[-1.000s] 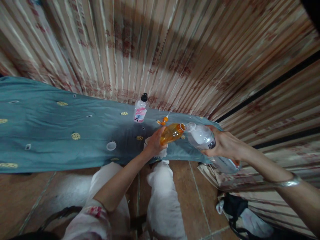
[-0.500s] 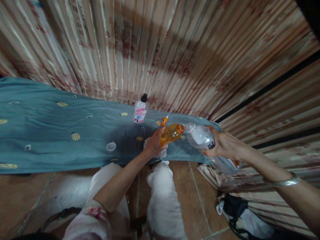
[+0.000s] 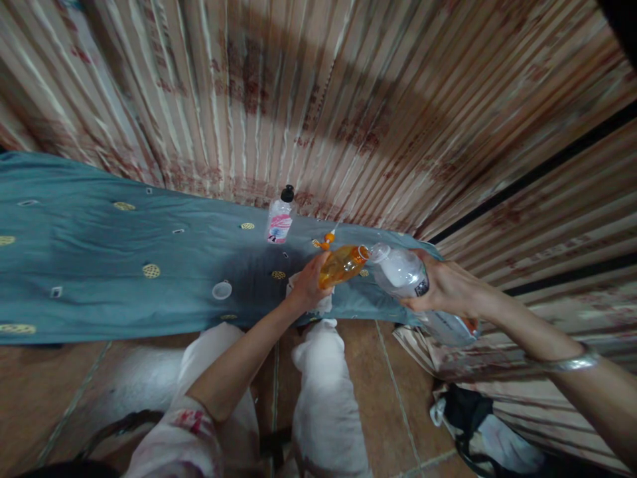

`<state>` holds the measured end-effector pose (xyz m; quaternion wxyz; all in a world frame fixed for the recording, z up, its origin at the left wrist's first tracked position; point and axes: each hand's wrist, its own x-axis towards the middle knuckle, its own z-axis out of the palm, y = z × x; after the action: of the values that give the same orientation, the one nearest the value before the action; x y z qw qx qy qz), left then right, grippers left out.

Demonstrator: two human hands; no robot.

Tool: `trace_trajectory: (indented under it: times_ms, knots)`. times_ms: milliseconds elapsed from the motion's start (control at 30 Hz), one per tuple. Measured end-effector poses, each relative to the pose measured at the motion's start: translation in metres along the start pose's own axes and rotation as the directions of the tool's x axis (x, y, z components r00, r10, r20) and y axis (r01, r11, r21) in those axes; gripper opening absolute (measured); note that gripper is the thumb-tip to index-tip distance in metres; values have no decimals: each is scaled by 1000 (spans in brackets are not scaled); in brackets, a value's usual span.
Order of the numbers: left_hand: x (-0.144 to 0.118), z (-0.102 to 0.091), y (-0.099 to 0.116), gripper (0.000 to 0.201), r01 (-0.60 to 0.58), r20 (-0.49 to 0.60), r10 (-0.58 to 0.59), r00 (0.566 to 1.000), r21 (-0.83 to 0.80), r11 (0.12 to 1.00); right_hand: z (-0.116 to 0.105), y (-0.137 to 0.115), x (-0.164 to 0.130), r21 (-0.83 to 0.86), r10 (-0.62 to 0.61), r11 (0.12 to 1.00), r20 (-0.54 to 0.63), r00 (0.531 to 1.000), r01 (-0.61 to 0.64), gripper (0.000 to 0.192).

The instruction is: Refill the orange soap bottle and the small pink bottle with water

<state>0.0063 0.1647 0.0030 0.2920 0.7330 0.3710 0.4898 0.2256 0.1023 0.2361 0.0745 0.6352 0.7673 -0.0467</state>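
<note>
Left hand (image 3: 307,287): wrapped round orange bottle (image 3: 341,264), tilted right.
Right hand (image 3: 444,287): clasped round clear bottle (image 3: 401,271), mouths touching.
Cloth (image 3: 99,265): small bottle (image 3: 279,216) stood far, cap (image 3: 221,290) left.

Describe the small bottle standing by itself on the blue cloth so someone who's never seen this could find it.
Find the blue-green cloth spread in front of the striped curtain. Near its far edge, beside the curtain, stands a small clear bottle. Unlike the two bottles held in the hands, it is upright, untouched, and has a black cap and a pink label.
</note>
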Motion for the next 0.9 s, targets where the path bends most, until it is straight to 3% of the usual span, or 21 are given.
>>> trace_trajectory:
  times_ms: [100, 900]
  knots:
    - [0, 1, -2, 78, 6, 5, -6, 1000, 9, 1000, -2, -3, 0, 38, 43, 998, 77, 996, -46, 84]
    - [-2, 5, -11, 79, 26, -4, -26, 1000, 0, 1000, -6, -4, 0, 10, 63, 998, 130, 990, -65, 89]
